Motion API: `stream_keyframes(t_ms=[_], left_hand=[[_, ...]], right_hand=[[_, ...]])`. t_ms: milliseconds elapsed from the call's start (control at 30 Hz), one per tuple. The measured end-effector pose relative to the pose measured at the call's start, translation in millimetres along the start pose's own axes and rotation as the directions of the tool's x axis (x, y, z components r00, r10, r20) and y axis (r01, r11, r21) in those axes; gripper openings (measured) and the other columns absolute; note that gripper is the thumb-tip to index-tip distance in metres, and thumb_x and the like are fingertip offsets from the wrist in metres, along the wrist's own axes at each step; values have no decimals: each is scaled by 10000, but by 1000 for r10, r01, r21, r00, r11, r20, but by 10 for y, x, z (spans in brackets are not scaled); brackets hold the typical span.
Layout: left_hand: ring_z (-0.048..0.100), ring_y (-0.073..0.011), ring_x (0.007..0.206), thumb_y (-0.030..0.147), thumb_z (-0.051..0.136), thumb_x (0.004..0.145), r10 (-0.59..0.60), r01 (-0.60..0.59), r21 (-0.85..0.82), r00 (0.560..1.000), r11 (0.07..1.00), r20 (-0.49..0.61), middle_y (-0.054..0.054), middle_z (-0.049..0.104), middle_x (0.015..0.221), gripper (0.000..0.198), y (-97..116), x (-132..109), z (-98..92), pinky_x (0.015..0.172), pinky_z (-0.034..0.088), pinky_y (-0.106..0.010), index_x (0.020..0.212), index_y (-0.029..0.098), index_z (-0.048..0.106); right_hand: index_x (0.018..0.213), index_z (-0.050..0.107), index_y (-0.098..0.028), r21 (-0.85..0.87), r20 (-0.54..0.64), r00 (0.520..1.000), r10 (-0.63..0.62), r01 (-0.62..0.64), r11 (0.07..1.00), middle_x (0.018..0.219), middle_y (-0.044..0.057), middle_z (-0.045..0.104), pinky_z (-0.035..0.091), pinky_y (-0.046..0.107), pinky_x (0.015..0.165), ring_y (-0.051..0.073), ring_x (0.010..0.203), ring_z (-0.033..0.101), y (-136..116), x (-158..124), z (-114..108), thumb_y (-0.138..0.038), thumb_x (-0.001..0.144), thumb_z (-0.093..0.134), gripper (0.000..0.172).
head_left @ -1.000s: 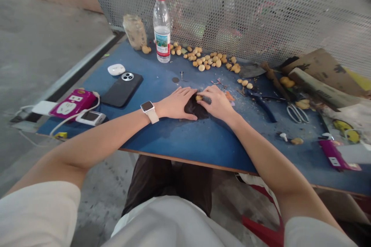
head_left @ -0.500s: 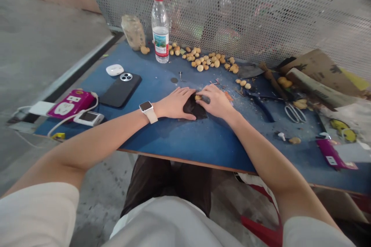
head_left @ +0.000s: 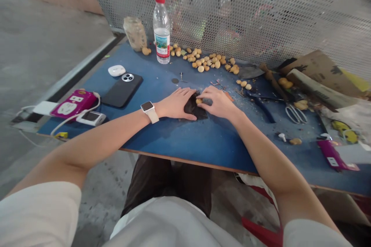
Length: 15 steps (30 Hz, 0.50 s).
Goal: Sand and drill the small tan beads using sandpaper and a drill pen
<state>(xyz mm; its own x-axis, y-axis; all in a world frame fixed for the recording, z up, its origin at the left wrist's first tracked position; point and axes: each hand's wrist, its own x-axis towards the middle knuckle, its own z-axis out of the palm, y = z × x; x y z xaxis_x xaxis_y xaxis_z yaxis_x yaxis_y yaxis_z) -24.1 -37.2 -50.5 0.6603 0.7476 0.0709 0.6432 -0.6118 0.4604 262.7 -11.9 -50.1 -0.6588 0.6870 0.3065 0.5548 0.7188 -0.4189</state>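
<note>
A dark flat sheet (head_left: 193,109) lies on the blue table (head_left: 174,142) near its middle. My left hand (head_left: 177,103) rests flat on the left part of the sheet, thumb spread from the fingers, and a watch (head_left: 147,107) is on that wrist. Over the sheet's right side, my right hand (head_left: 216,101) grips a small piece (head_left: 206,101) with a grey body and a tan, rounded end between thumb and fingers. The piece is close above or touching the sheet; which one I cannot tell.
Behind the hands stand a water bottle (head_left: 162,31) and many tan round pieces (head_left: 209,61). A phone (head_left: 123,89) and purple power strip (head_left: 74,103) lie left. Pliers (head_left: 264,108), scissors (head_left: 295,114) and cardboard (head_left: 321,70) are on the right.
My right hand has shifted very slightly right and down with the small piece in its grip. The whole view has moved a little. My left hand stays on the sheet.
</note>
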Motion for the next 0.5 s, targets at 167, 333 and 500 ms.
stream_keyframes(t_ms=[167,333,500], left_hand=[[432,-518,1901,886,866,945,3,-3,5,1000,1000,1,-288,510,1994,1304,-22,2,10,1584,287,-683,1938,169,419],[412,-514,1918,898,851,949,-27,26,16,999,1000,27,-318,462,2017,1343,-5,10,-3,1597,267,-679,1944,116,402],[406,-501,1926,889,845,956,-13,13,5,1000,1000,20,-307,463,2019,1329,-21,-5,14,1598,252,-677,1952,140,381]], right_hand=[[1293,974,-329,6,16,1000,-4,4,1000,1253,117,901,648,678,1250,389,1242,801,25,-12,5,-366,1091,874,229],[1297,968,-304,-25,-69,997,36,-38,999,1261,127,894,595,728,1339,396,1271,798,89,96,61,-318,1095,843,238],[1306,973,-310,59,60,997,-45,41,997,1294,129,903,680,650,1213,375,1250,810,23,-3,-30,-345,1101,840,246]])
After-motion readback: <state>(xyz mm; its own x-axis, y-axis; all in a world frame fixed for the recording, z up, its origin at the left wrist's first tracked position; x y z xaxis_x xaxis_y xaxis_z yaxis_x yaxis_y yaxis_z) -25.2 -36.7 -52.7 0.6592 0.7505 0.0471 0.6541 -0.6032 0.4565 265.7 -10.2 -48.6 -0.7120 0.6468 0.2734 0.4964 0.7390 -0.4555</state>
